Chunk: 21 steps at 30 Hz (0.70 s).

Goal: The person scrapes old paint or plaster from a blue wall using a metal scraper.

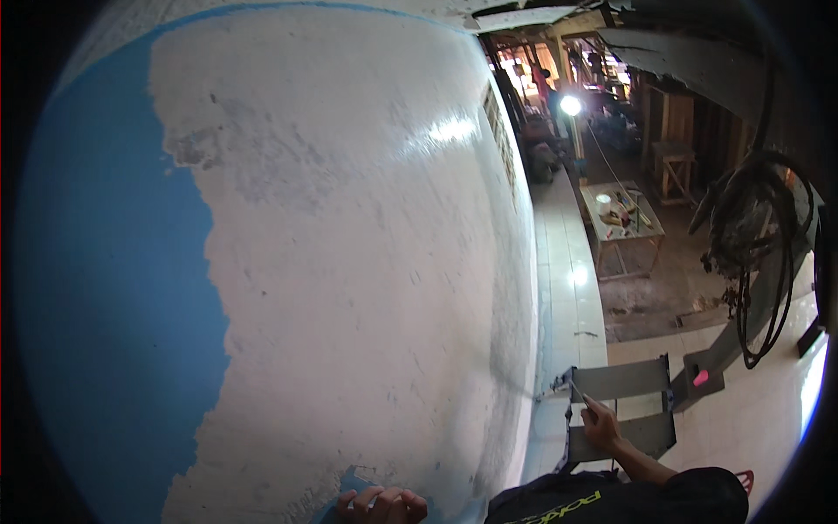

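Observation:
I face a tall wall [349, 262] covered in a rough white coat, with blue paint [113, 306] still showing on its left side. My left hand [380, 504] rests against the wall at the bottom edge, fingers curled, beside a small blue patch [351, 482]. My right hand [601, 425] is out to the right, away from the wall and over the grey metal steps [628, 382] of a ladder. It grips a thin flat scraper blade [578, 395] that points up and to the left.
Far below lies a pale tiled floor [567, 288]. A wooden table [621, 218] with tools stands on it, and a bright lamp [571, 106] shines beyond. A dark coil of cables [751, 227] hangs at the right. A red sandal [744, 479] shows by my dark clothing.

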Each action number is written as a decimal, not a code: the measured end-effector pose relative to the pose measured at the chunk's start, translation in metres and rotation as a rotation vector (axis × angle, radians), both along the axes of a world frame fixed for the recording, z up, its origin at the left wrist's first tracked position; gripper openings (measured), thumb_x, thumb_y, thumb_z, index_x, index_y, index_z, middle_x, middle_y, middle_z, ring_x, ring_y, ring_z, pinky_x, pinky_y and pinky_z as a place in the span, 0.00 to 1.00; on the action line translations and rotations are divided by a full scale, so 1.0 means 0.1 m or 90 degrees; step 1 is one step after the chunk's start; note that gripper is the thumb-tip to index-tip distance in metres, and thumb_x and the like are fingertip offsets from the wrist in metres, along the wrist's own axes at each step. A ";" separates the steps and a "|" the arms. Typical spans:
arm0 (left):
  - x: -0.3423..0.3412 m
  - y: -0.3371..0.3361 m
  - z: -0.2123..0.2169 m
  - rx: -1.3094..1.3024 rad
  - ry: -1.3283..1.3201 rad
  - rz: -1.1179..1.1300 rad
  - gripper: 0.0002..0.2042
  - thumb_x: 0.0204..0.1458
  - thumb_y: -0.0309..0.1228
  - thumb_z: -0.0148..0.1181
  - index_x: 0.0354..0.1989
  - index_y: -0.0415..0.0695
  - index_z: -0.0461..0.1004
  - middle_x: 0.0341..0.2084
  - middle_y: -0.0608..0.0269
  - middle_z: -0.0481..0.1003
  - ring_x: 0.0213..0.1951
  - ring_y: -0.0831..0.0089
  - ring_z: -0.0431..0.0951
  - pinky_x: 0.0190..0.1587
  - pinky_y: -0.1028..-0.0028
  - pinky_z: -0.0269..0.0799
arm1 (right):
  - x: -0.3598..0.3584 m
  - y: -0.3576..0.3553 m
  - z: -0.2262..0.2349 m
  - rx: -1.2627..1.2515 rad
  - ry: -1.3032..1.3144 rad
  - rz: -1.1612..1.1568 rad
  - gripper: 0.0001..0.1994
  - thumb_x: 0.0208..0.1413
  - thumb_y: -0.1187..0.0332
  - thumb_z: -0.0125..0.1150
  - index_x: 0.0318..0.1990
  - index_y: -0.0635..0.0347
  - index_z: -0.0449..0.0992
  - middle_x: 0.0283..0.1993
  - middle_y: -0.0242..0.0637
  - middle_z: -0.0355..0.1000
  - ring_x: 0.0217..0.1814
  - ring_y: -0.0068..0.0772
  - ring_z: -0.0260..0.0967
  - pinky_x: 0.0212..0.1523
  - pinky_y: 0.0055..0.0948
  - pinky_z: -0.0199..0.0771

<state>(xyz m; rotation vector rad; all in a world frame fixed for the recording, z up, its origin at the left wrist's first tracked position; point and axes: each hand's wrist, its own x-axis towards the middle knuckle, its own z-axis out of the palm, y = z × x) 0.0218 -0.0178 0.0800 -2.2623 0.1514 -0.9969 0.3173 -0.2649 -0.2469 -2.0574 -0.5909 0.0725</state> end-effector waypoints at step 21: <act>0.06 0.04 -0.61 -0.221 0.012 0.169 0.09 0.50 0.36 0.64 0.21 0.48 0.75 0.28 0.67 0.77 0.38 0.67 0.74 0.51 0.57 0.65 | -0.41 0.99 2.31 -0.210 0.050 1.022 0.24 0.62 0.67 0.52 0.66 0.52 0.72 0.47 0.46 0.78 0.50 0.46 0.77 0.51 0.43 0.75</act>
